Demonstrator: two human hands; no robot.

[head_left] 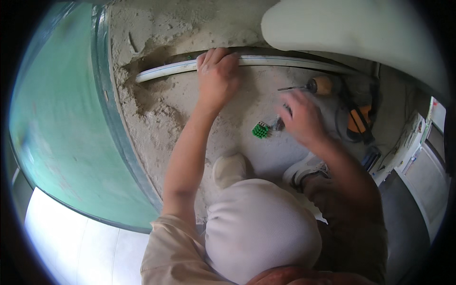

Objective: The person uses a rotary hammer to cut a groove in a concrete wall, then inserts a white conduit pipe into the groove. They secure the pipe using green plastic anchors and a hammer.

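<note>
A long white pipe point(171, 70) with a thin blue line lies in a rough groove in the concrete. My left hand point(217, 76) is closed around it, left of its middle, knuckles up. My right hand point(301, 116) hangs over the floor to the right, smeared by motion. Something dark shows by its fingers, but whether it is held I cannot make out. Just left of that hand lies a bunch of small green plastic pieces point(261, 130) with a pale strip on top. Beside the bunch is a small clear or greyish packet point(277, 124).
An orange-and-black power drill point(323, 86) with a long bit lies beyond my right hand. Near it is another orange-and-black tool point(359, 118). A green-covered panel point(61, 109) stands at left; a large pale rounded object point(351, 26) overhangs the upper right. Rubble edges the groove.
</note>
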